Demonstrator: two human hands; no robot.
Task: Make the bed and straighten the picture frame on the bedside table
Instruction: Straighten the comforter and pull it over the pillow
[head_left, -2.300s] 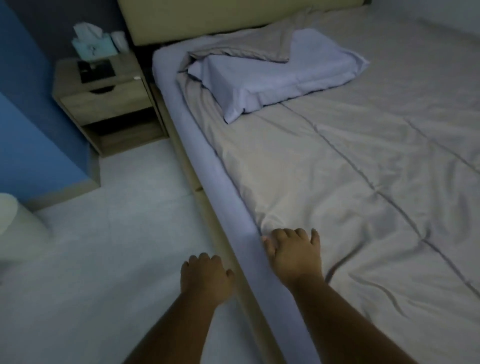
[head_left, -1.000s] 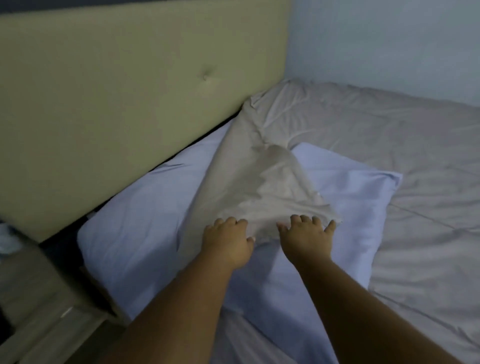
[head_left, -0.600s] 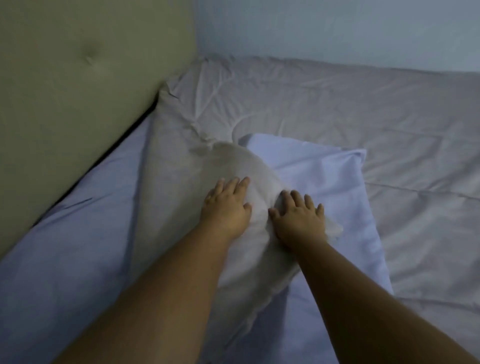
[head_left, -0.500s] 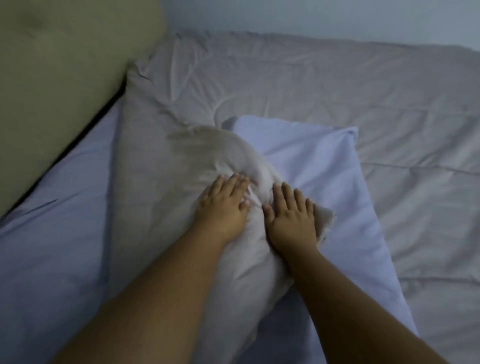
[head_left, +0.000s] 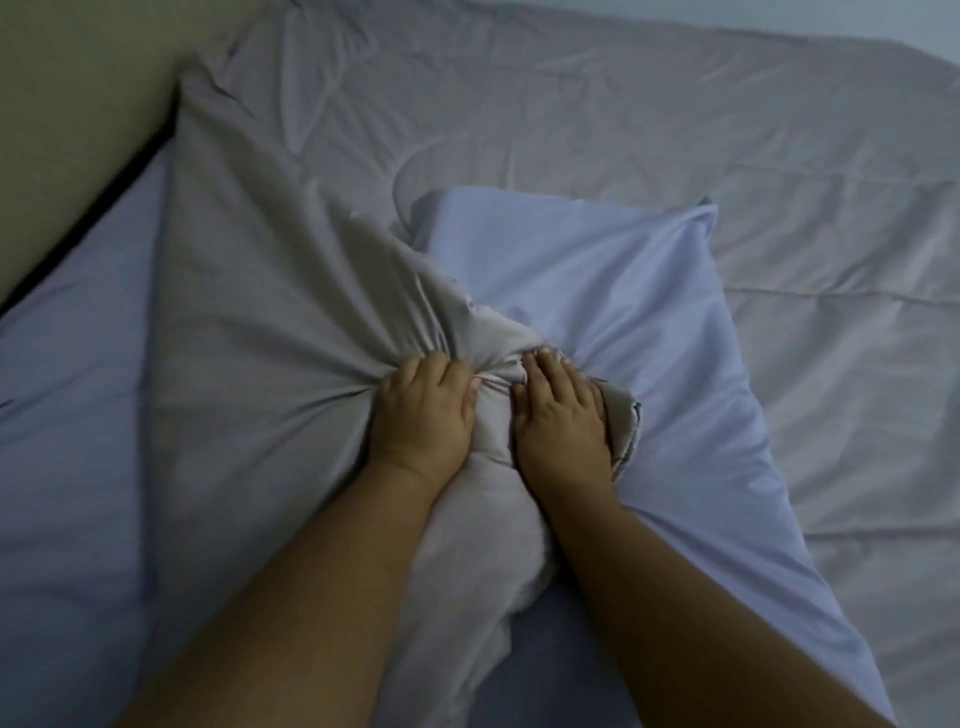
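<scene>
A grey-beige blanket (head_left: 270, 332) covers the bed, and its folded-back corner lies bunched over a pale lilac pillow (head_left: 613, 312). My left hand (head_left: 423, 410) is clenched on a gathered fistful of the blanket, with folds radiating from it. My right hand (head_left: 558, 415) grips the blanket's corner edge just to the right, pressing it into the pillow. The lilac fitted sheet (head_left: 67, 395) shows at the left. The bedside table and picture frame are out of view.
A padded yellow-green headboard (head_left: 78, 98) runs along the upper left, with a dark gap between it and the mattress. The rest of the blanket (head_left: 727, 135) lies spread with light creases toward the pale wall at the far top right.
I came from the bed's side to the head end. Both hands went from resting flat on the folded blanket corner to closing on it, bunching the fabric over the pillow.
</scene>
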